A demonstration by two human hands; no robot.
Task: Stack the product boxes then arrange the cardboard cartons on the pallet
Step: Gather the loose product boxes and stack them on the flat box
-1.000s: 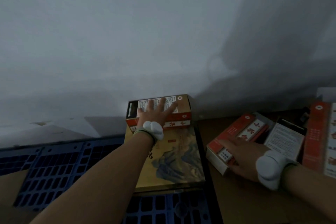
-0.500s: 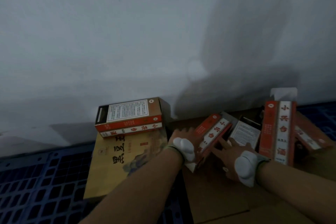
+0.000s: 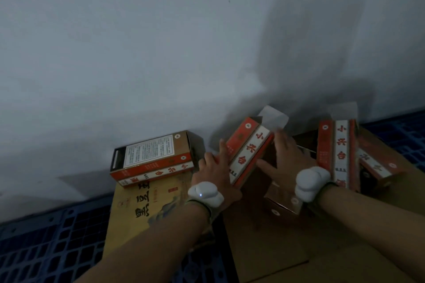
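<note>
A red-and-white product box is tilted up off the cardboard, its white top flap open. My left hand grips its left side and my right hand presses its right side. Another such box lies flat against the wall on a large yellow flat carton. A third box stands upright to the right, and a fourth lies behind it. A brown box lies under my right wrist.
A blue plastic grid pallet covers the floor at the left and far right. Brown cardboard sheets lie on it under the boxes. A grey wall rises directly behind everything.
My left hand left the box against the wall and moved right to the red-and-white box. Both hands have closed on that box and tipped it up off the cardboard.
</note>
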